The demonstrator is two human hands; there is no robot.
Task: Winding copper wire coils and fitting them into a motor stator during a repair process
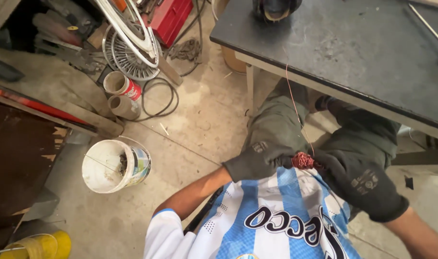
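Presently, the dark bench (353, 52) stands over your knees, its near edge crossing just above both hands. Your right hand (360, 180), gloved, is closed around one end of the copper wire coil (303, 160); your left hand (255, 162), gloved, is closed on the other. A thin copper wire (295, 108) rises from the coil to that near edge.

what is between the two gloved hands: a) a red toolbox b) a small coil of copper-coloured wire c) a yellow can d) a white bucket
b: the left hand and right hand, both in dark gloves, grip a small reddish copper wire coil, with a thin wire strand running up to the dark table.
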